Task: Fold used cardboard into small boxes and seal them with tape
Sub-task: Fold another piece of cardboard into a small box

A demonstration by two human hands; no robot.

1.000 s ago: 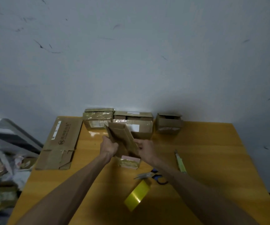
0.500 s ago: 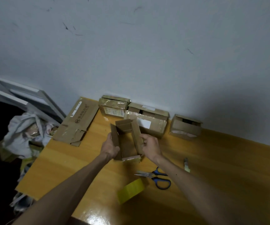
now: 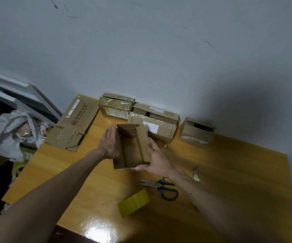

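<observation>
A yellow wooden counter [image 3: 229,172] stands against a grey wall, and a half-formed cardboard box [image 3: 131,151] sits on it between both hands, open side up, its long axis running away from the person. The left hand [image 3: 109,144] presses flat on the left wall with straight fingers; the right hand [image 3: 157,158] lies straight-fingered along the right wall, thumb at the unclosed near end. The yellow tape roll [image 3: 133,205] lies on the near side of the box, judged an easier reach for the right hand.
</observation>
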